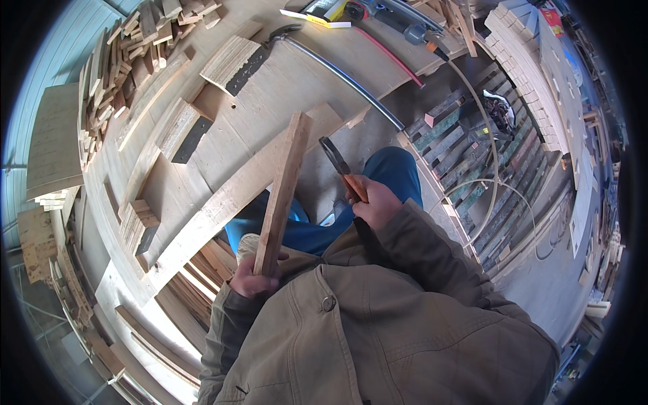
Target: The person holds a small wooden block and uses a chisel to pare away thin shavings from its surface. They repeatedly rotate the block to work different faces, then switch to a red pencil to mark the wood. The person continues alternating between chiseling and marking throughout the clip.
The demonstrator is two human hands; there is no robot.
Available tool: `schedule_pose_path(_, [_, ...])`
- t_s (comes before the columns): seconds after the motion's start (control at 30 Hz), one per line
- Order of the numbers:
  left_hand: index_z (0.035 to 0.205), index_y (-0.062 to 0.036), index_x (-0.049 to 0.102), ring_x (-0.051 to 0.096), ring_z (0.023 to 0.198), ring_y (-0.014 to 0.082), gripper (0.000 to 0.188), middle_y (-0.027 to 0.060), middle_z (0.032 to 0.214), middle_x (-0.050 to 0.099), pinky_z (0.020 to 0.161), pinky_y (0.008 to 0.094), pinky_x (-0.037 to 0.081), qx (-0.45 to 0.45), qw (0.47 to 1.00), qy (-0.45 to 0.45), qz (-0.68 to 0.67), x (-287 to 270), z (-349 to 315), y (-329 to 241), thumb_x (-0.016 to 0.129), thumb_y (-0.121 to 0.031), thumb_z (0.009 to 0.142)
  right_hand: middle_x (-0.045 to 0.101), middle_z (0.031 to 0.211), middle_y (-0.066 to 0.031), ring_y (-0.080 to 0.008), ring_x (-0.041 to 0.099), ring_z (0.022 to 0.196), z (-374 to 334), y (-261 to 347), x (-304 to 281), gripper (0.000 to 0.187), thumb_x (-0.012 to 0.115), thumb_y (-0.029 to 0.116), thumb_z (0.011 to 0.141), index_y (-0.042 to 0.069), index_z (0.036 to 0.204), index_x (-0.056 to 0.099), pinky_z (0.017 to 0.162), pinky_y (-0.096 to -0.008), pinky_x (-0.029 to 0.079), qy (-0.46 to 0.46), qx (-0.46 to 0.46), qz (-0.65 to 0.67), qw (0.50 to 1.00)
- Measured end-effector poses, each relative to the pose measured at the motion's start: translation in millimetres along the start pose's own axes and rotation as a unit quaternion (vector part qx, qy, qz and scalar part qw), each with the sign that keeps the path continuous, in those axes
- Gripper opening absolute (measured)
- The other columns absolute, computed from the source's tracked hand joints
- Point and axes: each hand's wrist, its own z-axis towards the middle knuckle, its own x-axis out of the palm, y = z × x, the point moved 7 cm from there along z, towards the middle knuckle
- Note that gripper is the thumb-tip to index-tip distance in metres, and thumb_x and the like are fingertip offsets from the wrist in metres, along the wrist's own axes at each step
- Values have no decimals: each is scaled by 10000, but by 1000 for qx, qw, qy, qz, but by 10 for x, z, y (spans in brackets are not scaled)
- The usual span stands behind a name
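Wooden bar [283, 189] in left grip [254, 278]

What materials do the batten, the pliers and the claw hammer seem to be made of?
Batten: bare wood, unpainted, brown and grainy.
Pliers: dark metal head, probably steel, dull; smooth orange grips, perhaps plastic or rubber.
Claw hammer: likely steel, its polished-looking shaft showing bright highlights; head dark.

The person's left hand [255, 277] grips a wooden strip [284, 192] near its lower end, tilted slightly rightward. The right hand [379, 201] holds orange-handled pliers [337, 158], their head pointing away from the body. Beyond, a metal-shafted hammer [337, 72] lies on the wooden bench [266, 98], well apart from a heap of offcuts [138, 50].
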Motion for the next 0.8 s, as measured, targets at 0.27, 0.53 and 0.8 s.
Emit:
schedule_pose_path(0.27, [1408, 117, 480, 645, 806, 190, 876, 79, 921, 650, 764, 324, 518, 8, 998, 17, -59, 52, -32, -9, 770, -103, 611, 619, 1116, -89, -170, 591, 1019, -71, 263, 60, 566, 570, 16, 864, -33, 1422, 493, 967, -320, 480, 41, -39, 93, 994])
schedule_pose_path(0.53, [1370, 128, 522, 633, 762, 220, 863, 118, 840, 655, 731, 326, 505, 8, 989, 35, -142, 38, -8, 97, 777, -144, 592, 652, 1159, -135, -233, 656, 1045, -3, 223, 252, 547, 548, 33, 865, -7, 1408, 498, 840, -382, 594, 139, 124, 241, 952])
schedule_pose_path(0.8, [1362, 121, 536, 640, 760, 231, 843, 135, 836, 663, 707, 335, 514, 11, 988, 28, -152, 32, -9, 88, 790, -168, 611, 648, 1199, -164, -258, 653, 1080, 12, 266, 270, 587, 515, 34, 836, -18, 1420, 477, 847, -372, 587, 150, 129, 290, 936])
